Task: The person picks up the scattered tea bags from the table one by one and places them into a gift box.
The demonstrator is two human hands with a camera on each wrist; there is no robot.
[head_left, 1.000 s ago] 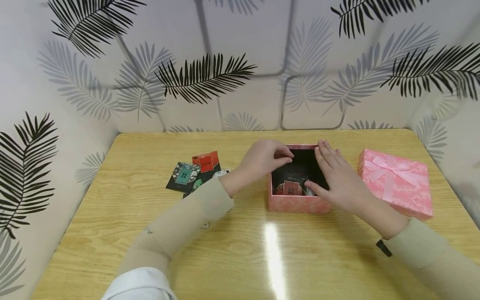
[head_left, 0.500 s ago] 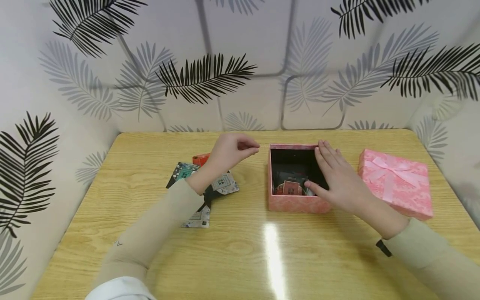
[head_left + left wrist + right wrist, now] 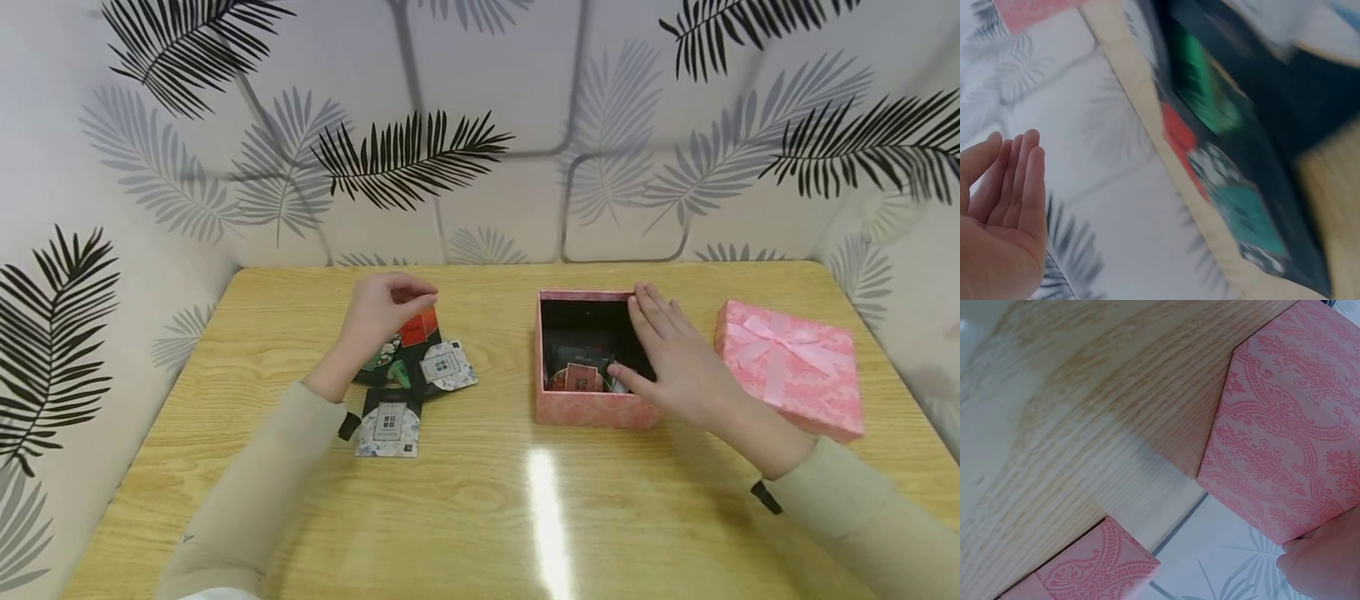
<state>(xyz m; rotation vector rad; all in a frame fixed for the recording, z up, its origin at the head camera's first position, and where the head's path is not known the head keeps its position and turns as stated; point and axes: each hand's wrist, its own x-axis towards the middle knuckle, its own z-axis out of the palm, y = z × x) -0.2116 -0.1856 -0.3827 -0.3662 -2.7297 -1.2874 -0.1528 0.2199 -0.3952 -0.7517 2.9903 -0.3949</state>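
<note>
My left hand [image 3: 386, 308] is raised over the pile of sachets, its fingers loosely bent and holding nothing. In the left wrist view its palm and nearly straight fingers show. Under and beside it lie black sachets with printed labels: one with a red label [image 3: 414, 329], one with a white label [image 3: 442, 365] and a floral one [image 3: 388, 427]. My right hand [image 3: 686, 358] rests with straight fingers along the right rim of a pink box [image 3: 592, 409], thumb over its inside. A black sachet with a reddish label [image 3: 582, 378] stands inside the box.
The pink patterned lid [image 3: 798, 367] with a ribbon bow lies right of the box, behind the right forearm. Wood-grain table [image 3: 480, 508] stretches toward me. A leaf-patterned wall covering [image 3: 510, 200] rises behind the table's far edge.
My left hand has moved left from the box to over the sachets, leaving it empty. My right hand stays at the box rim. The floral and white-labelled sachets are now uncovered.
</note>
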